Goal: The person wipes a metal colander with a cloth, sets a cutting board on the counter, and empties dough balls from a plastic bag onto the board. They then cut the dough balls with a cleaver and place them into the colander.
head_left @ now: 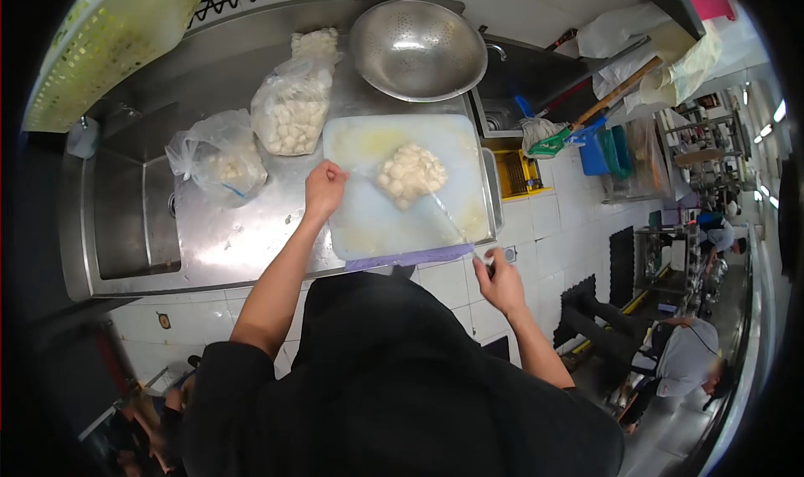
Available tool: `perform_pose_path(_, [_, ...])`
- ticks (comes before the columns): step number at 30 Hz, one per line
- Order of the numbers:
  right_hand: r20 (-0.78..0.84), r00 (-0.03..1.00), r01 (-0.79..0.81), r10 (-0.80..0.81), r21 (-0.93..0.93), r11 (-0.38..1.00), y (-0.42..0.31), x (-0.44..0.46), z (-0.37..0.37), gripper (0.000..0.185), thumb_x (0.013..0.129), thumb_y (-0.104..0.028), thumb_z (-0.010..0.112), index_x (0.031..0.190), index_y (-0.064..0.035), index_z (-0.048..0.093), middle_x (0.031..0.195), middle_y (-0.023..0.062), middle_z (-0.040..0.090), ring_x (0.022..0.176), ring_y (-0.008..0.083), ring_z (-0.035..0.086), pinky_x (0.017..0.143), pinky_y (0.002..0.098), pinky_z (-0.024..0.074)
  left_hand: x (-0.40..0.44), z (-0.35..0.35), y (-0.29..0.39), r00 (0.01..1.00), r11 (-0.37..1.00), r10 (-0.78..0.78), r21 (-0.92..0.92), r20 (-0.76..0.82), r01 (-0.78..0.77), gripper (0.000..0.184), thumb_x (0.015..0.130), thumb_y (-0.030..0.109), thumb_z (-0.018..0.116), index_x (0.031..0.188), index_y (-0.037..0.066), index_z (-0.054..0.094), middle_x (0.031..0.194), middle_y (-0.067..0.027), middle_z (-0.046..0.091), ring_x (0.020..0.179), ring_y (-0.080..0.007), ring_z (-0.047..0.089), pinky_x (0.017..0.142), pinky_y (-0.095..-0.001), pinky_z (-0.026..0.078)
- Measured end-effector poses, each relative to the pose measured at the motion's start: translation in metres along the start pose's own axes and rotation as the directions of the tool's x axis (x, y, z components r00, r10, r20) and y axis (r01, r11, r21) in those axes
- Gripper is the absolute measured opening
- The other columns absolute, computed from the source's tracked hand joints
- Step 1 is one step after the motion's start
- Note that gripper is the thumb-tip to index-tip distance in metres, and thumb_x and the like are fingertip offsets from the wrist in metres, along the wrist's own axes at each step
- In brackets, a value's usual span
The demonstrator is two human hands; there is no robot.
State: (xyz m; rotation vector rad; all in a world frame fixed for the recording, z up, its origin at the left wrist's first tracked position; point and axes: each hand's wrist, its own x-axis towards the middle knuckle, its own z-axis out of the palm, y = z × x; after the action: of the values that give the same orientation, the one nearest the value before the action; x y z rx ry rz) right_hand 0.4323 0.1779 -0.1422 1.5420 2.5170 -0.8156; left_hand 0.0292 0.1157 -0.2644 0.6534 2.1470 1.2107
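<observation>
On the white cutting board (352,226) lies a clear plastic bag (412,174) packed with pale, lumpy pieces whose kind I cannot make out. A twisted strip of its plastic stretches down to the right, where my right hand (501,283) pinches the end just past the board's corner. At the board's left edge my left hand (325,190) is closed, with a faint stretch of film running from its fingers toward the bag. Two more bags of similar pale pieces, a full one (291,113) and a looser one (222,163), rest on the steel counter to the left.
A large steel colander (419,51) stands behind the board. Left is a sink basin (138,217); a purple cloth (410,257) shows under the board's front edge. Mops (548,138) and a yellow crate (519,174) are at right. Another person (682,351) works farther right.
</observation>
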Motion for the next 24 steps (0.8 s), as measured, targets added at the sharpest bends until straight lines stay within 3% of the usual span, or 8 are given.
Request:
perform_pose_path(5, [-0.350, 0.936, 0.040, -0.045, -0.019, 0.999, 0.022, 0.094, 0.019, 0.043, 0.095, -0.032, 0.070, 0.122, -0.0045, 0.051, 0.090, 0.0261, 0.071, 0.080, 0.0480, 0.070, 0.068, 0.0579, 0.0535, 0.062, 0.074, 0.028, 0.857, 0.845, 0.502, 0.278, -0.114, -0.457, 0.027, 0.090, 0.024, 0.077, 0.104, 0.002, 0.068, 0.099, -0.0163, 0.074, 0.089, -0.0330, 0.070, 0.080, -0.0426, 0.054])
perform_pose_path(7, [-0.375, 0.924, 0.085, -0.077, 0.004, 0.996, 0.027, 0.141, 0.029, 0.043, 0.094, -0.030, 0.071, 0.122, -0.0045, 0.052, 0.094, 0.0257, 0.071, 0.083, 0.0471, 0.070, 0.071, 0.0578, 0.0537, 0.064, 0.098, 0.074, 0.973, 0.991, 0.106, 0.060, 0.207, -0.121, 0.051, 0.089, 0.036, 0.079, 0.124, 0.001, 0.067, 0.113, -0.0208, 0.074, 0.103, -0.0360, 0.070, 0.089, -0.0429, 0.055])
perform_pose_path(11, [-0.419, 0.811, 0.326, -0.408, -0.255, 0.910, 0.015, 0.181, 0.033, 0.038, 0.094, -0.028, 0.071, 0.118, -0.0022, 0.058, 0.094, 0.0237, 0.071, 0.085, 0.0458, 0.071, 0.079, 0.0556, 0.0545, 0.075, 0.128, 0.086, 0.916, 0.851, 0.149, 0.424, 0.372, -0.310, 0.055, 0.089, 0.035, 0.081, 0.126, -0.003, 0.067, 0.114, -0.0196, 0.074, 0.102, -0.0305, 0.072, 0.090, -0.0388, 0.056])
perform_pose_path(13, [-0.510, 0.717, 0.395, -0.475, -0.265, 0.880, -0.001, 0.186, 0.037, 0.035, 0.096, -0.028, 0.070, 0.116, -0.0008, 0.061, 0.093, 0.0236, 0.072, 0.085, 0.0460, 0.071, 0.081, 0.0552, 0.0546, 0.075, 0.123, 0.085, 0.841, 0.976, 0.046, 0.157, 0.539, -0.154, 0.052, 0.088, 0.035, 0.083, 0.123, -0.002, 0.070, 0.111, -0.0168, 0.075, 0.099, -0.0258, 0.071, 0.088, -0.0377, 0.056])
perform_pose_path(15, [-0.111, 0.975, 0.221, -0.193, 0.409, 0.885, -0.025, 0.185, 0.038, 0.036, 0.100, -0.030, 0.066, 0.112, 0.0042, 0.065, 0.086, 0.0215, 0.072, 0.074, 0.0383, 0.073, 0.069, 0.0487, 0.0572, 0.070, 0.123, 0.078, 0.858, 0.974, 0.040, 0.171, 0.512, -0.147, 0.044, 0.089, 0.032, 0.082, 0.116, -0.001, 0.072, 0.109, -0.0144, 0.075, 0.097, -0.0218, 0.070, 0.088, -0.0355, 0.055])
perform_pose_path(16, [0.236, 0.971, -0.123, -0.038, 0.628, 0.768, -0.039, 0.180, 0.029, 0.043, 0.102, -0.033, 0.064, 0.113, 0.0084, 0.066, 0.081, 0.0194, 0.071, 0.061, 0.0274, 0.072, 0.055, 0.0421, 0.0552, 0.066, 0.123, 0.077, 0.851, 0.989, 0.049, 0.094, 0.523, -0.114, 0.040, 0.090, 0.030, 0.082, 0.114, 0.000, 0.073, 0.107, -0.0130, 0.075, 0.096, -0.0205, 0.069, 0.088, -0.0349, 0.055])
perform_pose_path(19, [0.226, 0.971, -0.138, -0.084, 0.809, 0.572, -0.038, 0.195, 0.061, 0.044, 0.104, -0.031, 0.064, 0.113, 0.0113, 0.060, 0.065, 0.0118, 0.066, 0.049, 0.0182, 0.065, 0.039, 0.0306, 0.0453, 0.061, 0.120, 0.070, 0.851, 0.987, 0.143, -0.009, 0.505, -0.160, 0.033, 0.090, 0.027, 0.081, 0.109, 0.002, 0.074, 0.105, -0.0098, 0.075, 0.095, -0.0181, 0.068, 0.089, -0.0339, 0.054])
perform_pose_path(24, [0.073, 0.997, -0.036, -0.038, 0.802, 0.596, -0.034, 0.198, 0.074, 0.032, 0.103, -0.026, 0.065, 0.106, 0.0062, 0.064, 0.063, 0.0102, 0.065, 0.044, 0.0164, 0.062, 0.036, 0.0307, 0.0430, 0.049, 0.122, 0.066, 0.878, 0.937, 0.339, -0.042, 0.336, -0.346, 0.024, 0.088, 0.022, 0.081, 0.103, 0.005, 0.074, 0.098, -0.0070, 0.074, 0.096, -0.0173, 0.066, 0.093, -0.0340, 0.051])
